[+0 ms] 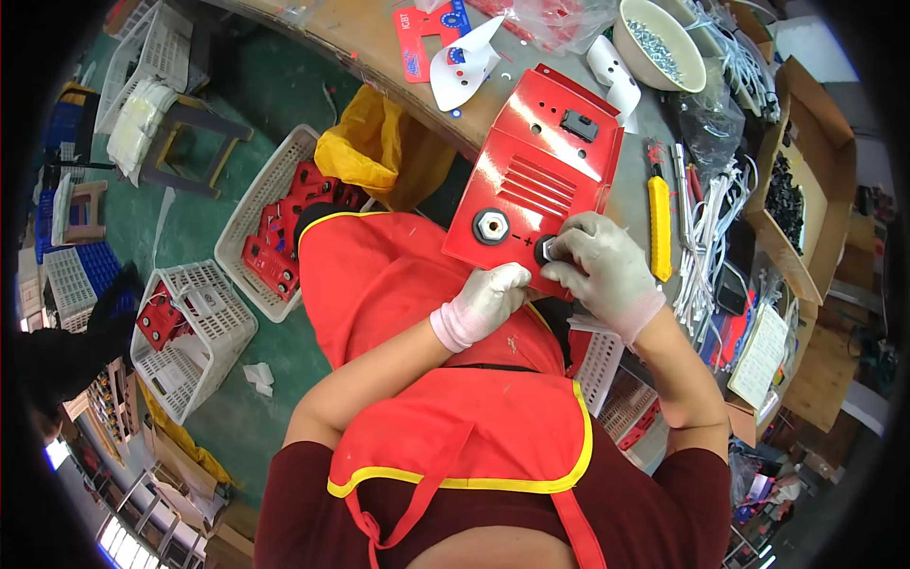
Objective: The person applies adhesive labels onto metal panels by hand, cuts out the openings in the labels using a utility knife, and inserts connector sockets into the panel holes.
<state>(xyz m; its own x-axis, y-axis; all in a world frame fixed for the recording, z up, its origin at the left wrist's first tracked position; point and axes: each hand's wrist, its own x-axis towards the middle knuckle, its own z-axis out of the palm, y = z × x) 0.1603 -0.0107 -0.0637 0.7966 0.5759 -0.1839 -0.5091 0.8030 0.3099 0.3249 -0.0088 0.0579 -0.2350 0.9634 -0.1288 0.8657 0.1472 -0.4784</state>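
A red sheet-metal panel point(536, 161) with slotted vents leans over my lap against the bench edge. A black rocker switch point(579, 124) sits near its top. One round black socket with a hex nut point(491, 227) is at its lower left. My left hand point(485, 305), in a pale work glove, is closed on the panel's lower edge. My right hand point(604, 269), gloved too, pinches a second hex nut point(546, 249) on the socket at the lower right, beside a "+" mark. The fingers partly cover that nut.
On the bench lie a yellow-handled tool point(659, 223), bundled white cables point(706, 251), a bowl of screws point(661, 43) and a cardboard box point(806, 180). At left stand a yellow bag point(365, 147) and white crates point(227, 242) holding red panels.
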